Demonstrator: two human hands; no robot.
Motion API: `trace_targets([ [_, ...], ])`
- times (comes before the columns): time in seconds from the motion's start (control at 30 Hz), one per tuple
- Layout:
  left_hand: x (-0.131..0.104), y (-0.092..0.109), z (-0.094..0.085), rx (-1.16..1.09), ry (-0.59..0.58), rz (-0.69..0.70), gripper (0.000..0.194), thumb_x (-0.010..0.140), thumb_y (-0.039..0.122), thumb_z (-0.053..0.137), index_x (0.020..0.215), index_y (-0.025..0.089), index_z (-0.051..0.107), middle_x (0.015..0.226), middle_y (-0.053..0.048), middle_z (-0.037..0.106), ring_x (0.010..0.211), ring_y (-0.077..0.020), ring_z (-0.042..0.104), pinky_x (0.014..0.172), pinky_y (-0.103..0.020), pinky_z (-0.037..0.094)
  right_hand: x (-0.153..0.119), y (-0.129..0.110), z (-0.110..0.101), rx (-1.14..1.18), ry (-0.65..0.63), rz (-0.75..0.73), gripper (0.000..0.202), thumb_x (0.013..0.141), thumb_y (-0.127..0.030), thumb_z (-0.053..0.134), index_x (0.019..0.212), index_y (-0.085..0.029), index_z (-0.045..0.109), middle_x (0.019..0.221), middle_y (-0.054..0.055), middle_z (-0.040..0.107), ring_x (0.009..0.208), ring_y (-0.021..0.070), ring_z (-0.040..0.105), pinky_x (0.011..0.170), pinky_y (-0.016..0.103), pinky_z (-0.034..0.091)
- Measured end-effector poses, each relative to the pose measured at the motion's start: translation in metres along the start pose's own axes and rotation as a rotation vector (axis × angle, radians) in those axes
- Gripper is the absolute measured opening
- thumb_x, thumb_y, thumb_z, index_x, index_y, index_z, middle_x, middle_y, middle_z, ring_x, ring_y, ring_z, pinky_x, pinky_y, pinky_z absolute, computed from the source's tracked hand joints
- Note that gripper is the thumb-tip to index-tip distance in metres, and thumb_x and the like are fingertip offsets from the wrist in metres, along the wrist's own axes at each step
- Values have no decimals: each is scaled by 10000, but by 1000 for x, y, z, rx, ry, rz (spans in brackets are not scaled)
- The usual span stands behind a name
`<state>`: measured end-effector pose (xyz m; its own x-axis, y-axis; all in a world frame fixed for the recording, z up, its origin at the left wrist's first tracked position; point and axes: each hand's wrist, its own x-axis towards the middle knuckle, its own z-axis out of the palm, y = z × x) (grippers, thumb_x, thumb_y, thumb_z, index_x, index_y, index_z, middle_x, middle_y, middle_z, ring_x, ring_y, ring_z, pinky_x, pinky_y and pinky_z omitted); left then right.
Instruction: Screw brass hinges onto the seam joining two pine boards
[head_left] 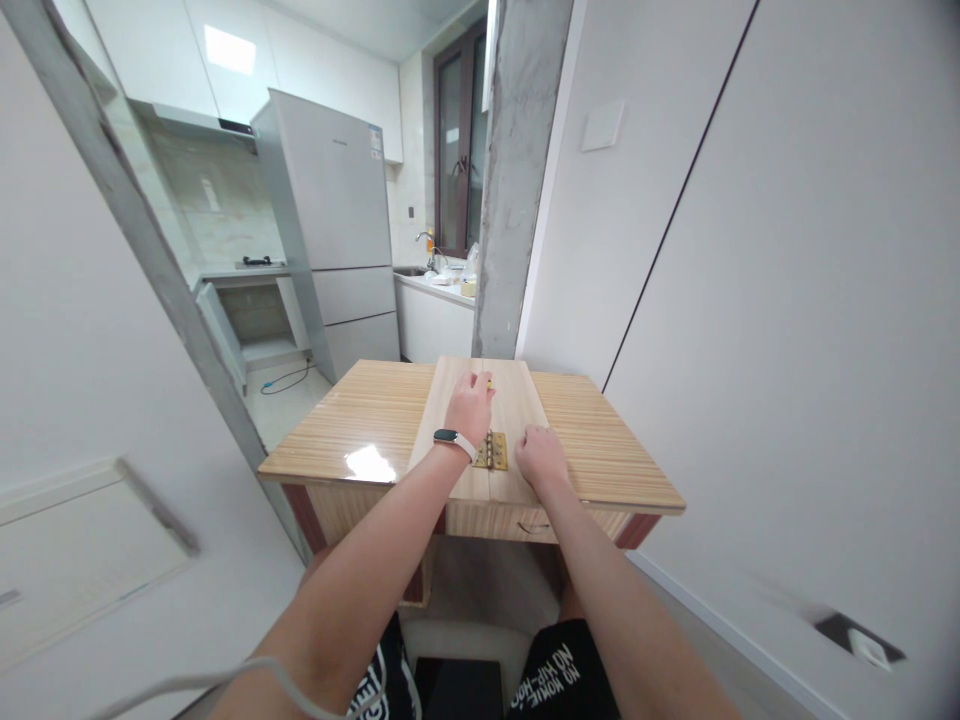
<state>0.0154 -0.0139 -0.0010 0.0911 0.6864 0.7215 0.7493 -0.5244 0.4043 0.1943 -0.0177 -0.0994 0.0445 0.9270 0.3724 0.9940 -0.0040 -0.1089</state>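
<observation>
Two pale wooden boards [517, 385] lie side by side on a desk, with a narrow seam between them. Across the near part of the seam sits a brass hinge [495, 452], lying flat. My left hand [469, 405], with a band on its wrist, is over the left board beyond the hinge. Its fingers are pinched at a small yellow piece [489, 383], mostly hidden, whose kind I cannot tell. My right hand [541, 455] rests closed on the right board, just right of the hinge. Whatever may be inside its curled fingers is hidden.
The wood-grain desk [360, 410] has a drawer handle [534, 527] at its front. A wall [712, 300] stands close on the right. Behind the desk are a grey pillar [517, 170], a fridge [345, 190] and a sink counter [439, 315]. A cable [202, 680] crosses near my left arm.
</observation>
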Motion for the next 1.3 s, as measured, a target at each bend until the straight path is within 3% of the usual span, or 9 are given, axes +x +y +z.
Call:
trace_targets([
  [0.3,-2,-7,8,-56,-25,41,467,979,61,407,1414,189,520,1192,-124,630,1122,-223,612,995,-379,494,-1,-1,-1,-4,6,-25,259,982,-230,461,1032,-128,694,1091,168,699,1080,271,561,966,340,353],
  [0.67,2,-4,-7,-39,16,27,220,962,251,631,1176,218,674,1064,-86,628,1001,-224,616,925,-358,507,0,1,0,1,-11,-4,266,977,-238,467,1048,-128,698,1112,169,701,1098,270,549,980,337,345],
  [0.9,1,-4,-6,-34,20,-28,228,965,195,606,1183,215,672,1025,-79,617,986,-223,631,909,-350,509,-1,1,0,1,10,-10,258,973,-244,473,1033,-134,699,1095,158,705,1078,272,548,954,332,351],
  [1.1,-1,-4,0,-123,30,-21,343,965,113,543,1294,199,589,1180,-110,660,1097,-245,635,976,-381,509,0,1,0,5,6,-13,263,981,-246,469,1040,-126,695,1088,166,699,1088,271,548,963,334,347],
  [1.3,0,-6,0,-171,11,11,310,969,99,507,1244,195,610,1191,-108,670,1097,-231,643,995,-381,513,-1,1,0,5,11,-14,264,980,-248,465,1030,-131,696,1085,163,699,1076,271,549,942,334,357],
])
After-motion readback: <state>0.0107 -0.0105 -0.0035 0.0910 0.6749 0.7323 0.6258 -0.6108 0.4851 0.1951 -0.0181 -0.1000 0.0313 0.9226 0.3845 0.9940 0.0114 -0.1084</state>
